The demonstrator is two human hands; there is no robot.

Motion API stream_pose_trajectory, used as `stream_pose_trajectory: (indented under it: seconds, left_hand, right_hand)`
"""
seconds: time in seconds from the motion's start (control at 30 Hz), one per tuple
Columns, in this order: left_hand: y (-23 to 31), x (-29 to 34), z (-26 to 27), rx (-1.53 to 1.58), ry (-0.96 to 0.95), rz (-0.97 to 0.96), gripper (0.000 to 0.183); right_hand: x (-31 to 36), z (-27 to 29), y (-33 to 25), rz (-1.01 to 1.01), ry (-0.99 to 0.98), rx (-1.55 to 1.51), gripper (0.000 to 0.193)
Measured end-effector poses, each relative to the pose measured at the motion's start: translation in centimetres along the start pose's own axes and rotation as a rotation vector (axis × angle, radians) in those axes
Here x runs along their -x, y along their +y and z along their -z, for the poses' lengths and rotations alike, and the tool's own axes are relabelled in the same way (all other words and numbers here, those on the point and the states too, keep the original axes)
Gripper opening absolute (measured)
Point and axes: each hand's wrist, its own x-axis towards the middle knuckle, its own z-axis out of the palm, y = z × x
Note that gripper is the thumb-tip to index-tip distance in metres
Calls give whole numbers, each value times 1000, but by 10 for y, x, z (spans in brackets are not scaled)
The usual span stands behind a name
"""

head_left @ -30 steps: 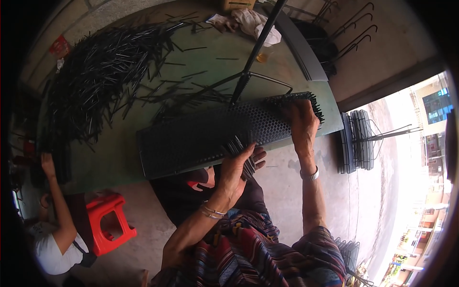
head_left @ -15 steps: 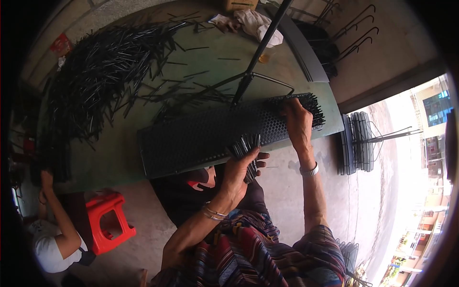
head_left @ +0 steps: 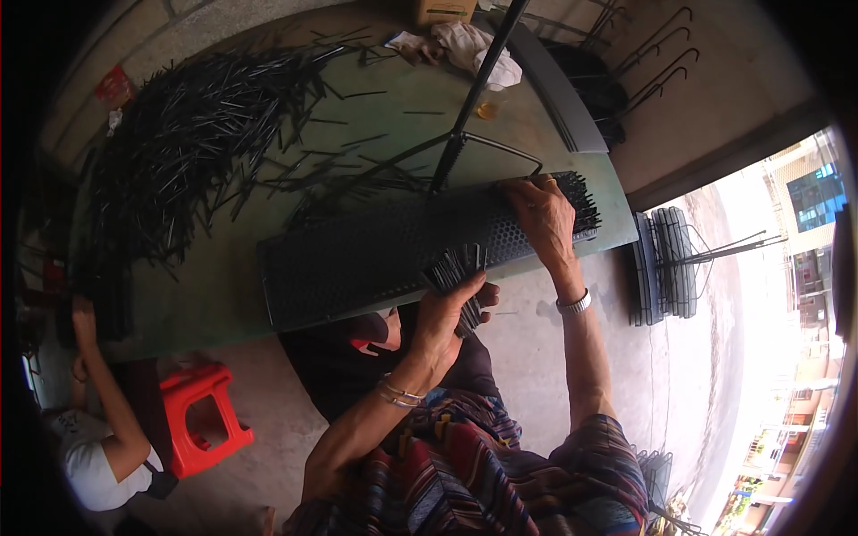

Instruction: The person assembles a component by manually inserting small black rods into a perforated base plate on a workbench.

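Note:
A long black panel full of round holes (head_left: 349, 259) lies tilted along the near edge of the table. Thin black sticks (head_left: 585, 201) stand packed in the holes at its right end. My left hand (head_left: 447, 308) is closed around a bundle of black sticks (head_left: 458, 265), held at the panel's near edge with the ends fanned upward. Over the panel's right part, beside the packed sticks, my right hand (head_left: 545, 219) has its fingers bent and pressed together at the far edge. Whatever lies between those fingertips is hidden.
A big heap of loose black sticks (head_left: 206, 116) covers the far left of the green table (head_left: 197, 304). Behind the panel rises a black metal stand (head_left: 458, 134). A red stool (head_left: 198, 451) stands lower left, near another person's arm (head_left: 116, 411). Wire racks (head_left: 666, 259) stand right.
My right hand has shifted slightly left along the panel, toward its far edge. My left hand stays nearly in place with its bundle of sticks.

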Motion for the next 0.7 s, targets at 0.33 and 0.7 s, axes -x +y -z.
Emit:
stream_pose_trajectory:
  seconds: [0.33,0.7]
  left_hand:
    - [0,2,3,9,-24,8,20]
    - [-3,3,-2,-111,-8,-30,17]
  right_hand:
    - [26,36,-28,-210,-511,-459,27]
    - [36,46,-38,-343,-657,-854,12]
